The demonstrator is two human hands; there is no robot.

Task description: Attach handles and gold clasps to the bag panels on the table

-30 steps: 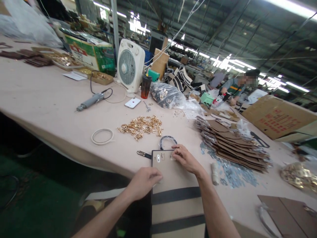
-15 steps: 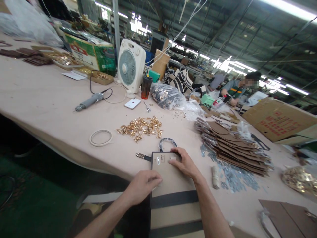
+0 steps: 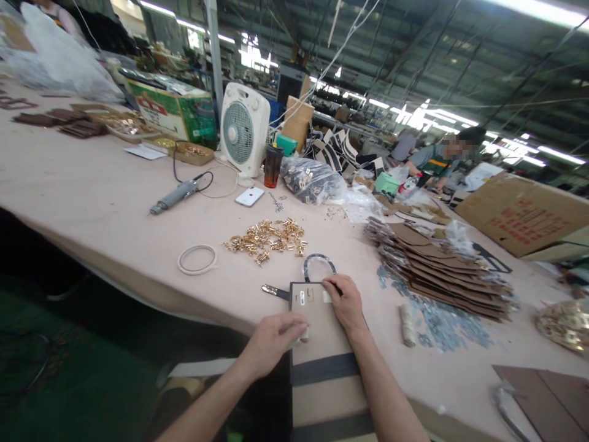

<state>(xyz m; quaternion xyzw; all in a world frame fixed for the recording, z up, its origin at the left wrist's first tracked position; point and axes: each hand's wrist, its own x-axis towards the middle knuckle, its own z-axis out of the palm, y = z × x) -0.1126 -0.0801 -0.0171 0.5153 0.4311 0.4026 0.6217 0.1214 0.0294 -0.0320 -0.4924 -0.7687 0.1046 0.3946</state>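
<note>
A beige bag panel with dark stripes (image 3: pixel 324 387) hangs over the table's front edge, its upper end on the table. At its top are a dark wrapped handle (image 3: pixel 319 256), a dark strap with a gold metal end (image 3: pixel 275 291) and a small white label (image 3: pixel 302 298). My right hand (image 3: pixel 347 304) grips the panel's upper right corner, fingers bent over the edge. Beside its thumb, a pale square patch (image 3: pixel 327 296) lies on the panel. My left hand (image 3: pixel 276 341) is closed in a pinch over the panel's left side, on a small whitish piece (image 3: pixel 305 333), perhaps tape.
Ahead lie a heap of gold metal fittings (image 3: pixel 269 238) and a roll of pale tape (image 3: pixel 197 259). Stacked brown panels (image 3: pixel 437 270), grey-blue scraps (image 3: pixel 453 325) and a pale roll (image 3: pixel 407 325) are to the right. Farther back stand a fan (image 3: pixel 243 129), phone (image 3: pixel 250 196) and tumbler (image 3: pixel 273 166).
The view has shifted slightly. My right hand has gone from lying across the panel to gripping its upper right edge. A whitish piece now shows at my left fingertips.
</note>
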